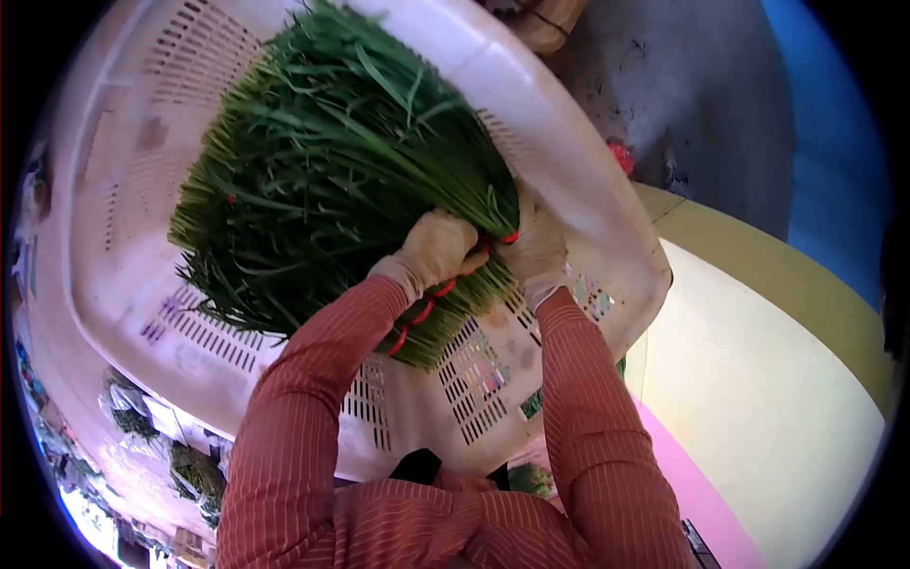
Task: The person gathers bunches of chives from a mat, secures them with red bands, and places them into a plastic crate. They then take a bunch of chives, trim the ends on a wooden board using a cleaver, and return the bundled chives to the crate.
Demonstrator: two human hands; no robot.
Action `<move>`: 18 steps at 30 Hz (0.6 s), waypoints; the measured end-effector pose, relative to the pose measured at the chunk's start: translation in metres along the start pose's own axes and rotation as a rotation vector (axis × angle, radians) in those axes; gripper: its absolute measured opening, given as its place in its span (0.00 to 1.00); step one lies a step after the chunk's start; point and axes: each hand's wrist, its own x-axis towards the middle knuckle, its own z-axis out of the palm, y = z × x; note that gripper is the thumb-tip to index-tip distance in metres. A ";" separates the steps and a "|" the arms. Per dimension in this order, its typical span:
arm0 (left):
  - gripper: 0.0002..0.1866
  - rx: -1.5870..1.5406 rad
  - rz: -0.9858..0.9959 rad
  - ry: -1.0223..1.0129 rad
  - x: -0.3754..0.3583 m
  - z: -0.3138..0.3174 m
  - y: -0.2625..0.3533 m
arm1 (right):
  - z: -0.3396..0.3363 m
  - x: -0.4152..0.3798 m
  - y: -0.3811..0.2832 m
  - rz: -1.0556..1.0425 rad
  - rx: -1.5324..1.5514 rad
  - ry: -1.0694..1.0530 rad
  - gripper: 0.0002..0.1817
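Long, flat-leaved bundles of garlic chives (332, 161) lie piled in a white plastic basket (607, 275). Several bundles have red ties (417, 322) round their pale stem ends. My left hand (438, 248), in a whitish glove, is closed at the stem end of the front-right bundle, its fingertips partly hidden among the stalks. On the right side of that same bundle my right hand (537, 247), gloved too, grips it close to a red tie; its fingers are mostly hidden behind the stems. The bundle lies against the others, leaves pointing up and left.
Slotted walls of the basket rise round the chives. To the right is a pale surface (749, 332) with an olive border, and beyond it grey floor (682, 104) and a blue area (834, 161). Bagged greens (194, 474) lie at lower left, outside the basket.
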 end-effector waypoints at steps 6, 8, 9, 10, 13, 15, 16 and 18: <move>0.20 0.109 0.189 0.194 -0.021 -0.031 0.007 | -0.009 0.005 -0.006 0.149 0.042 -0.237 0.59; 0.16 0.089 0.290 0.232 -0.031 -0.056 0.012 | -0.007 0.007 -0.005 0.144 0.002 -0.271 0.60; 0.14 0.039 0.382 0.269 -0.032 -0.079 0.018 | -0.004 0.006 -0.004 0.157 0.023 -0.263 0.60; 0.11 0.033 0.317 0.315 -0.022 -0.100 0.025 | 0.000 0.002 -0.001 0.126 0.006 -0.222 0.60; 0.11 0.075 0.164 0.553 0.016 -0.126 -0.009 | 0.001 0.001 -0.004 0.125 -0.021 -0.217 0.60; 0.10 0.126 0.110 0.394 0.031 -0.128 -0.049 | -0.004 0.007 -0.007 0.165 -0.044 -0.248 0.61; 0.10 0.156 0.175 0.419 0.033 -0.126 -0.059 | -0.005 0.008 -0.007 0.154 -0.045 -0.283 0.58; 0.11 0.133 0.137 0.339 0.033 -0.116 -0.069 | -0.007 0.003 -0.008 0.194 -0.039 -0.331 0.56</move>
